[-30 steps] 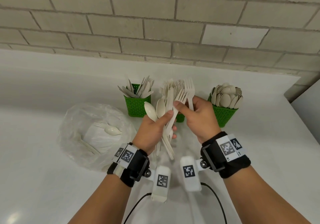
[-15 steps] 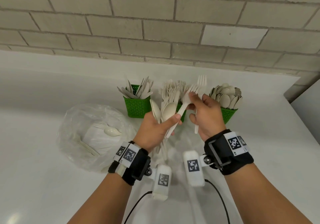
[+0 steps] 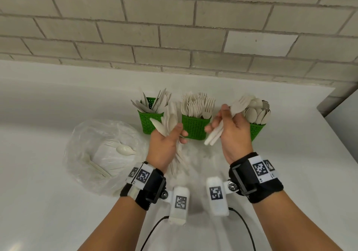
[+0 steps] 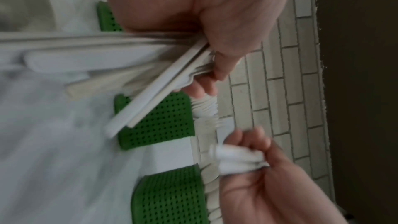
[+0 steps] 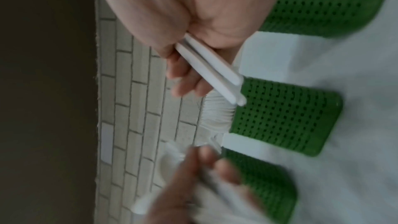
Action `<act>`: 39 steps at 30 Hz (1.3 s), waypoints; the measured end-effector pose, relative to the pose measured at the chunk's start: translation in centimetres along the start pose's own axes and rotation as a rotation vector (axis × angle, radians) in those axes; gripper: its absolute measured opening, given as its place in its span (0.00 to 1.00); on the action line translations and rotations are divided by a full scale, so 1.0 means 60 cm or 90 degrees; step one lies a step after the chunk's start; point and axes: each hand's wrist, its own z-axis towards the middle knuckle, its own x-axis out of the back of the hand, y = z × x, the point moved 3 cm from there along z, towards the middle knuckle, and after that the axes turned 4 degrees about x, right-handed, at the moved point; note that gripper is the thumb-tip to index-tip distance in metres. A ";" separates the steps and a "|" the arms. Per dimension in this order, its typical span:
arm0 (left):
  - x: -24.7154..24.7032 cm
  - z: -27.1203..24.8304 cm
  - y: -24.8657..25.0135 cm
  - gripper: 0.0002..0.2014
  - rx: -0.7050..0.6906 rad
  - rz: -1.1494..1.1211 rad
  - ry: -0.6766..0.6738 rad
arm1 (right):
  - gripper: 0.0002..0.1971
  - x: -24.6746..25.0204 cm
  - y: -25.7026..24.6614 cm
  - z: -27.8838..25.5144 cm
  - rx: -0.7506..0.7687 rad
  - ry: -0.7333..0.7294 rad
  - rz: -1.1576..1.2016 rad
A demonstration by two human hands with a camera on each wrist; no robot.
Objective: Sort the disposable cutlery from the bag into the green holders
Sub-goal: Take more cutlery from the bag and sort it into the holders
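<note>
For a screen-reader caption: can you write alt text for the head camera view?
Two hands sort pale disposable cutlery: the left hand grips a mixed bundle, the right hand holds forks. Behind them stand three green holders; a plastic bag lies left.

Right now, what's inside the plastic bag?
Through the clear plastic bag: one spoon, one fork and another utensil's handle. Its head is blurred by the plastic; anything beneath the folds is hidden.

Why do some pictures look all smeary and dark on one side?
Head view: mostly sharp, though the right hand and its forks smear from moving, and the wide lens bends the brick wall. Left wrist view: cutlery bundle streaked with blur, dark band at right. Right wrist view: left hand blurred, dark band at left.
</note>
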 end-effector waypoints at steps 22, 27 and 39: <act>-0.015 0.010 0.013 0.12 0.014 0.104 -0.300 | 0.06 -0.001 0.071 -0.043 0.081 -0.490 -0.478; -0.029 0.051 0.107 0.15 -0.073 0.171 -0.217 | 0.09 -0.009 -0.015 0.022 0.138 -0.320 -0.433; -0.080 0.105 0.147 0.16 -0.108 0.231 -0.117 | 0.14 -0.035 -0.009 0.083 0.236 -0.140 -0.613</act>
